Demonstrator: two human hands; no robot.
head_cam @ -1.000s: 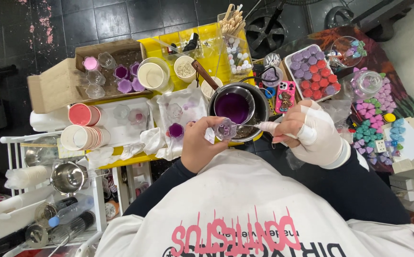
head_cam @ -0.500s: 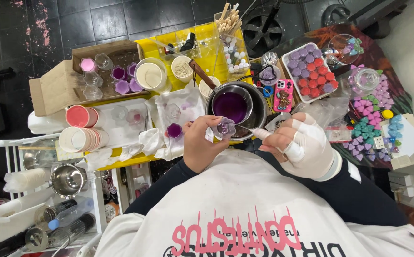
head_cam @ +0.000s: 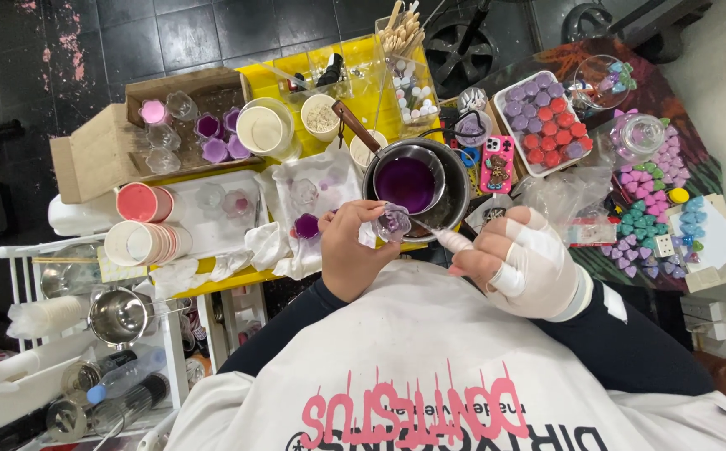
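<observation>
I held the small clear mould [head_cam: 394,220] pinched in my left hand [head_cam: 350,250] at the pot's [head_cam: 413,185] six o'clock, my bandaged right hand [head_cam: 530,263] closed on a white dropper [head_cam: 453,240], judging it best kept level and filled slowly.

A single head-worn camera looks steeply down from close above the person's chest and both hands, facing the crowded worktop [head_cam: 212,280] beyond them, so the scene appears inverted, with dark floor tiles [head_cam: 87,42] at the top.
</observation>
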